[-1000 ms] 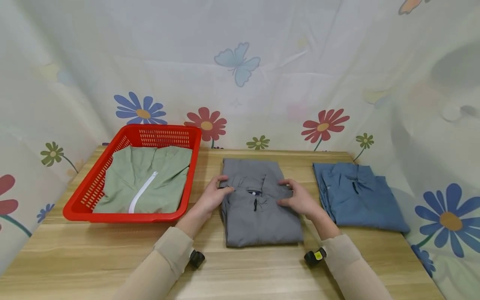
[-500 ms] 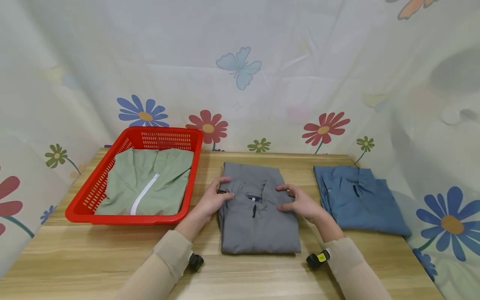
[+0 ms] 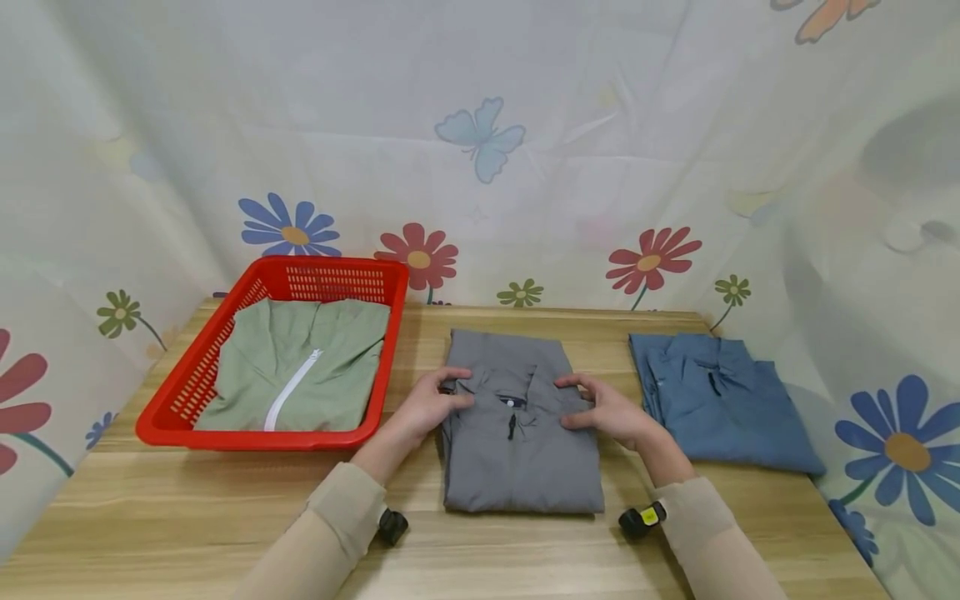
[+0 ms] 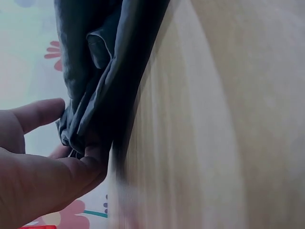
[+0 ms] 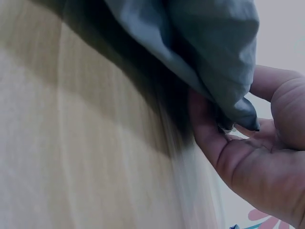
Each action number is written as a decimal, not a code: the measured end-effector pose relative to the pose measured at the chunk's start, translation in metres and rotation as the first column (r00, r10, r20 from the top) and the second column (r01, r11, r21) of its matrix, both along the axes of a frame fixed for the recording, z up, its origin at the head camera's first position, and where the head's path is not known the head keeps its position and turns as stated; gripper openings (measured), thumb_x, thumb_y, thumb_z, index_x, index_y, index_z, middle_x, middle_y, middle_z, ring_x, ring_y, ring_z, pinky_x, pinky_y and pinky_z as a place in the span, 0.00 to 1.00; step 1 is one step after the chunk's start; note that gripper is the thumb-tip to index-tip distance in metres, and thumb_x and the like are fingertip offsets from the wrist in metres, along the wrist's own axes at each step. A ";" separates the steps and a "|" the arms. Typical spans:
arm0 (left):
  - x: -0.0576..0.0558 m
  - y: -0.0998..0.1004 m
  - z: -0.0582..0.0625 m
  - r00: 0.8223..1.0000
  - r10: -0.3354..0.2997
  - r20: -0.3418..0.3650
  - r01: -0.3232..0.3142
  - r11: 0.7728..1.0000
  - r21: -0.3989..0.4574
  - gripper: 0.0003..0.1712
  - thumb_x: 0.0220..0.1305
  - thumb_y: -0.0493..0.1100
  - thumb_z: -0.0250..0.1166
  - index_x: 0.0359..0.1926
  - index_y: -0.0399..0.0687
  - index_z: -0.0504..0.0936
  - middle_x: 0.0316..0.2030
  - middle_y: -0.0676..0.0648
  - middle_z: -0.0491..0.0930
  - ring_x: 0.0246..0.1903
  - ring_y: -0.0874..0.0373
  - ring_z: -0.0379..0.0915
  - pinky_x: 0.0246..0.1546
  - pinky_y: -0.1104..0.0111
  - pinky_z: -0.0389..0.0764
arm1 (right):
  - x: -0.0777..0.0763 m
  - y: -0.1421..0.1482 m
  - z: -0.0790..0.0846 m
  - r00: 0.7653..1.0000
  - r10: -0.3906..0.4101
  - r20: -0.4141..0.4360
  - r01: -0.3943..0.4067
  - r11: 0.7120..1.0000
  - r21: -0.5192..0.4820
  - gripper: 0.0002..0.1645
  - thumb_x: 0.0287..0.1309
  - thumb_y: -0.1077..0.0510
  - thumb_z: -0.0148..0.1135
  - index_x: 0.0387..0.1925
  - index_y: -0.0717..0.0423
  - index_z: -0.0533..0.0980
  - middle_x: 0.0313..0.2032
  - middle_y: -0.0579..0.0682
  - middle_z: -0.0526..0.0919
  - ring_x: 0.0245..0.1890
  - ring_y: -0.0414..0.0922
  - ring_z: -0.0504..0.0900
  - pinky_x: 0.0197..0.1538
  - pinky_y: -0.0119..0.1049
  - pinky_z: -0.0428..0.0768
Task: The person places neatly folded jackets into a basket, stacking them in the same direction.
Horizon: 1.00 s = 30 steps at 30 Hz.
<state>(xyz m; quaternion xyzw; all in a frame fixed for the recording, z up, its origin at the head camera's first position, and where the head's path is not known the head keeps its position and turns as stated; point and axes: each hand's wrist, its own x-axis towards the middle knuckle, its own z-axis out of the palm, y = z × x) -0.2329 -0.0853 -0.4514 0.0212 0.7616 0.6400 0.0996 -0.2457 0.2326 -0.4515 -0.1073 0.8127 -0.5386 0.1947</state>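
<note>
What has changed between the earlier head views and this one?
Very little: the near edge of the grey garment has come slightly closer and a touch left. The left hand and right hand grip its sides as before; nothing visibly let go. The red basket, green garment and blue garment stayed put; the whole view shifted slightly.

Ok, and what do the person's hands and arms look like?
The left hand and right hand are ungloved. Beige sleeves end in broad cuffs; a small black device sits at each wrist, the right one carrying a yellow label.
</note>
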 end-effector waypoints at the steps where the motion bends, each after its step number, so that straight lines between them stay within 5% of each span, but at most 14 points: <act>1: 0.000 0.000 0.000 1.000 -0.003 0.000 0.003 1.000 -0.006 0.26 0.63 0.32 0.69 0.63 0.38 0.79 0.71 0.36 0.66 0.70 0.43 0.59 0.69 0.49 0.62 | 0.000 0.000 -0.001 1.000 0.000 0.001 0.000 1.000 0.001 0.38 0.59 0.65 0.73 0.69 0.58 0.69 0.73 0.67 0.58 0.73 0.66 0.54 0.63 0.59 0.69; 9: -0.001 0.001 -0.001 1.000 0.014 0.007 -0.014 1.000 -0.011 0.28 0.59 0.29 0.71 0.62 0.41 0.81 0.72 0.37 0.64 0.72 0.44 0.55 0.72 0.49 0.58 | 0.001 -0.001 -0.003 1.000 -0.025 0.002 0.025 0.999 -0.020 0.38 0.59 0.66 0.72 0.70 0.55 0.70 0.70 0.69 0.62 0.64 0.62 0.68 0.58 0.52 0.74; 17: 0.004 0.004 0.004 0.999 0.012 -0.046 -0.013 1.000 -0.018 0.28 0.56 0.27 0.73 0.59 0.43 0.83 0.71 0.38 0.67 0.71 0.45 0.57 0.71 0.48 0.59 | 0.005 -0.002 0.002 0.998 -0.062 -0.002 0.062 0.998 -0.029 0.38 0.59 0.65 0.72 0.70 0.53 0.70 0.70 0.68 0.60 0.63 0.62 0.68 0.57 0.52 0.75; 30: 0.009 0.006 0.015 0.997 0.047 -0.064 -0.044 0.998 0.042 0.30 0.55 0.25 0.73 0.60 0.45 0.82 0.72 0.41 0.64 0.68 0.46 0.57 0.67 0.50 0.65 | 0.014 -0.004 0.018 0.995 -0.089 -0.055 0.087 0.996 -0.037 0.39 0.59 0.65 0.72 0.71 0.55 0.68 0.78 0.64 0.49 0.77 0.64 0.47 0.66 0.62 0.66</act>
